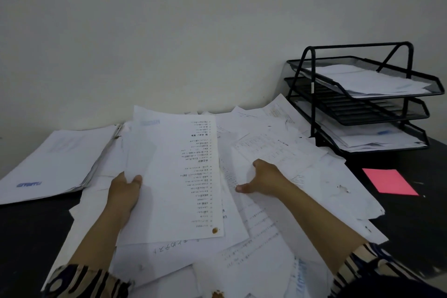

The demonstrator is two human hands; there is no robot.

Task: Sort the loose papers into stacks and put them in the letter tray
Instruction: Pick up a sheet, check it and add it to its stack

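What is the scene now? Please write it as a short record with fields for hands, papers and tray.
left hand: grips a printed sheet, thumb on top
right hand: fingers curled on the loose papers
side stack: left of the pile, on the dark table
letter tray: three tiers; top and bottom hold paper, middle seems empty
pink note: on the table, in front of the tray
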